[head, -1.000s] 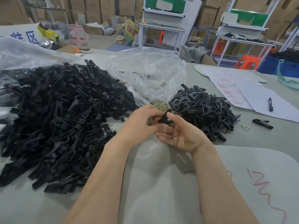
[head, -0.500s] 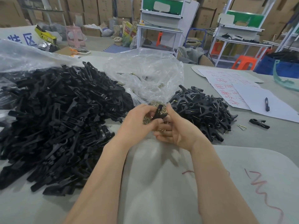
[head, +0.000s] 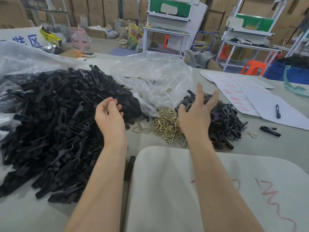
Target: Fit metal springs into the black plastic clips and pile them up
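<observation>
Black plastic clips (head: 50, 123) without springs lie in a big heap on the left of the table (head: 284, 148), spilling out of a clear sack. The left hand (head: 109, 114) hovers over the heap's right edge, palm turned inward, fingers loosely curled and holding nothing. I judge it is about to pick the next clip. One stray clip (head: 131, 166) lies at the edge of the white pad (head: 184, 181) between the forearms.

In the middle, a crumpled plastic bag (head: 153, 81) opens onto a scatter of brass-coloured metal springs (head: 167, 121), bent into small triangles.

The right hand (head: 194, 118) is raised over the near side of the finished pile (head: 225, 124), fingers spread wide and gripping nothing. A black clip (head: 188, 102) sits right at its fingertips. The view is too blurred to say whether it touches them or already rests on the pile. Spring wire glints among the clips in this pile, so they look assembled.

Further right lie a loose spring (head: 252, 134), a single clip (head: 270, 131), paper sheets (head: 250, 97) with red writing, and a pen (head: 277, 111).

The finished pile is far smaller than the unfitted heap, so the job looks to be in its early part, with most clips and plenty of springs left to join.
</observation>
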The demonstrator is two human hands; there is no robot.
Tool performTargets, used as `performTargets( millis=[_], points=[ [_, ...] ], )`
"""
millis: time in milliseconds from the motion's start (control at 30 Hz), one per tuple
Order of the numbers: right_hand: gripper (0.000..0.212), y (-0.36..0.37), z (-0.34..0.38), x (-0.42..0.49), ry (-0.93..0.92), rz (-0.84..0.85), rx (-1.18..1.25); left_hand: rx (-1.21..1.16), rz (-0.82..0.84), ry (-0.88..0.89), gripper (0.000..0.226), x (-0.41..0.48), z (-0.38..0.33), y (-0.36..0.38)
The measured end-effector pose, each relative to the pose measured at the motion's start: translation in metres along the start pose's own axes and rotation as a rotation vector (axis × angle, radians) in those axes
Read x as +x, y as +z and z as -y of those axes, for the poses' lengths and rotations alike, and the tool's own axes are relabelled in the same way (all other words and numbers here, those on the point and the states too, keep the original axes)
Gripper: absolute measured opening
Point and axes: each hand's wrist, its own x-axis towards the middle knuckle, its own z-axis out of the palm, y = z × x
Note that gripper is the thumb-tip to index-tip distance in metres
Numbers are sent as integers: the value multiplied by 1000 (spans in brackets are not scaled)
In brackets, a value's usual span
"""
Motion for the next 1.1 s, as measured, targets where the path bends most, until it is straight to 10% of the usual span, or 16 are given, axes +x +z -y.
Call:
performTargets(
  millis=[133,367,833,1100],
  points=[
    [27,27,22,-16,-211,260,134,-67,-28,-46,19,2,2,1],
    [44,85,51,-38,-312,626,-160,-62,-66,-29,21,2,3,2],
    [29,84,49,-28,-183,425,-6,48,-20,34,18,0,4,2],
    [13,30,-1,-15,30,384,559,317,602,-178,16,-20,21,17]
  ],
)
